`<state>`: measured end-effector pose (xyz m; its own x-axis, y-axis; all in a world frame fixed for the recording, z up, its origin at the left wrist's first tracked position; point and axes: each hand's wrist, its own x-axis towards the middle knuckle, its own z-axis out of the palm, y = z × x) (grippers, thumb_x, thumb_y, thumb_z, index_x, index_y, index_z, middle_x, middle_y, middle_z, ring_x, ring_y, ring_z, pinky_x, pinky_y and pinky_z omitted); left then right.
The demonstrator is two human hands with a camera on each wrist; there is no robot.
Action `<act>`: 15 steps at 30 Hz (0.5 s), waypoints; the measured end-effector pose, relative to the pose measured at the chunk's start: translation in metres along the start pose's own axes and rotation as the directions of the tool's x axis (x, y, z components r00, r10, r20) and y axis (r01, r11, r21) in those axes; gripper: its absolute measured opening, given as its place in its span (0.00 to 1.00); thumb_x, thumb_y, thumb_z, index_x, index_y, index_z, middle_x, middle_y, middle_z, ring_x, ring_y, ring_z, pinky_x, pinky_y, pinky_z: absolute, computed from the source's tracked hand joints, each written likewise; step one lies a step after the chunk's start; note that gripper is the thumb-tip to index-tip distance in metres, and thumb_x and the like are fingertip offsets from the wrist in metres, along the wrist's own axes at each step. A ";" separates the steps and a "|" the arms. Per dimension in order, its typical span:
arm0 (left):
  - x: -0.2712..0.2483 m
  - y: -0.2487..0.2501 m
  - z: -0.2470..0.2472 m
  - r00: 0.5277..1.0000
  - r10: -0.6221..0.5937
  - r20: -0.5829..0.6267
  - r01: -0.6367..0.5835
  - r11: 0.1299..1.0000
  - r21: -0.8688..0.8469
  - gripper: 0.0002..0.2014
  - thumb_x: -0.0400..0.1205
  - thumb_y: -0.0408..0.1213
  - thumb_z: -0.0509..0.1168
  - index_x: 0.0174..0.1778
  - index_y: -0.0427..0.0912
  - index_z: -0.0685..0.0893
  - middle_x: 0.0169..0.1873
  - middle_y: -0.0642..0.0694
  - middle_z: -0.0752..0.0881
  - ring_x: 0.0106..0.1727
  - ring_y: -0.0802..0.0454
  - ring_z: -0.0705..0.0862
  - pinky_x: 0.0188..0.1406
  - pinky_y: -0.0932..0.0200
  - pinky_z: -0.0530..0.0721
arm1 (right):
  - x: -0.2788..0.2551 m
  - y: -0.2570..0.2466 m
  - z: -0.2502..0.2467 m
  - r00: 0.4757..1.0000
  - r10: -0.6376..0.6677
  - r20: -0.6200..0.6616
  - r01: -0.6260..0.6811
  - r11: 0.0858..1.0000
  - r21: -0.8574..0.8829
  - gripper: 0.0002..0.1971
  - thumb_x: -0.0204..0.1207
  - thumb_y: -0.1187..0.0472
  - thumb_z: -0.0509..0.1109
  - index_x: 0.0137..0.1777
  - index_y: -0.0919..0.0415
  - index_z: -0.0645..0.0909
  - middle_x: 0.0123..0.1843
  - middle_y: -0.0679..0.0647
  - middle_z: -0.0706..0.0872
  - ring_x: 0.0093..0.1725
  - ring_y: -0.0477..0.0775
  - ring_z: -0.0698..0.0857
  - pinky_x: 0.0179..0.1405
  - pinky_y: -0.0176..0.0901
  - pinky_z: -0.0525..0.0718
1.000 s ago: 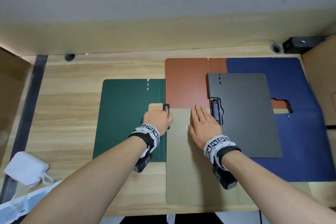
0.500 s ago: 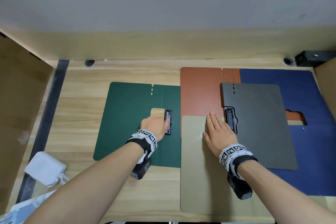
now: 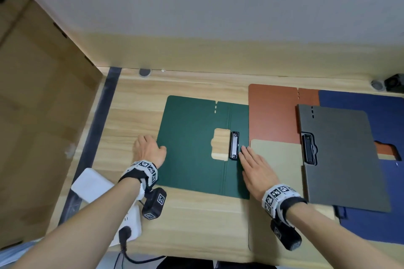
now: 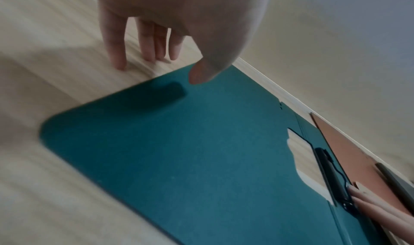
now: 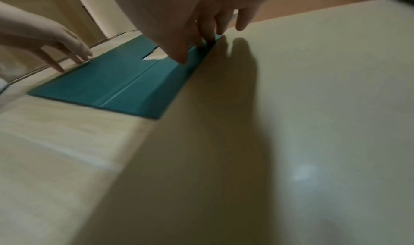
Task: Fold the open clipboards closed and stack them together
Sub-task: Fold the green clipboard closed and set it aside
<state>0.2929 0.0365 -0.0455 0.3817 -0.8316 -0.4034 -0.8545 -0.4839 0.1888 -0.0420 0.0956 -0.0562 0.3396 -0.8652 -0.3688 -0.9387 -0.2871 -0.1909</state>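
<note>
A dark green clipboard [image 3: 192, 144] [image 4: 190, 151] [image 5: 112, 84] lies open and flat on the wooden desk, with its black clip [image 3: 234, 146] at the right. My left hand [image 3: 148, 148] [image 4: 170, 57] is at its left edge, fingers down on the wood and thumb over the cover. My right hand [image 3: 253, 166] [image 5: 201, 36] lies flat, fingertips on the green cover beside the clip, palm over a khaki clipboard [image 3: 277, 159]. To the right lie a rust clipboard [image 3: 273, 113], a grey clipboard [image 3: 341, 155] and a navy clipboard [image 3: 382, 116], overlapping.
A cardboard wall [image 3: 39, 137] stands at the left. A white power strip [image 3: 129, 220] with a black plug and a white pouch [image 3: 91, 183] sit near my left forearm. A black device [image 3: 395, 82] is at the back right corner. The desk's front edge is close.
My left hand has moved from beside the clip to the green clipboard's left edge. My right hand has slid left from the khaki board toward the green clip. The view has shifted left.
</note>
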 end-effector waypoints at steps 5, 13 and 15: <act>0.001 -0.003 0.000 0.995 -0.095 0.018 0.096 0.975 -0.201 0.28 0.76 0.44 0.68 0.70 0.34 0.74 0.68 0.36 0.76 0.72 0.38 0.72 0.74 0.46 0.68 | 0.009 -0.020 0.007 0.999 0.039 -0.029 -0.038 0.999 0.026 0.37 0.72 0.69 0.60 0.84 0.62 0.56 0.87 0.56 0.54 0.85 0.59 0.56 0.82 0.53 0.60; 0.023 -0.026 -0.007 0.953 -0.231 0.196 0.299 0.823 -0.483 0.22 0.58 0.51 0.67 0.40 0.39 0.89 0.42 0.41 0.92 0.46 0.39 0.89 0.52 0.43 0.88 | 0.023 -0.031 0.001 0.999 0.033 0.035 -0.032 0.999 -0.009 0.38 0.75 0.68 0.57 0.85 0.67 0.49 0.87 0.60 0.48 0.86 0.59 0.49 0.85 0.48 0.50; 0.027 -0.039 -0.015 0.944 -0.240 0.226 0.325 0.783 -0.530 0.25 0.59 0.51 0.70 0.49 0.42 0.89 0.50 0.46 0.91 0.52 0.42 0.89 0.60 0.45 0.86 | 0.030 -0.038 -0.004 0.998 0.023 0.056 -0.022 1.000 -0.005 0.38 0.76 0.68 0.56 0.85 0.67 0.45 0.87 0.61 0.45 0.87 0.59 0.46 0.85 0.46 0.45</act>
<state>0.3413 0.0291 -0.0502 0.4858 -0.6079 -0.6281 -0.3587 -0.7939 0.4909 0.0033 0.0792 -0.0565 0.3211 -0.8472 -0.4233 -0.9463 -0.2697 -0.1780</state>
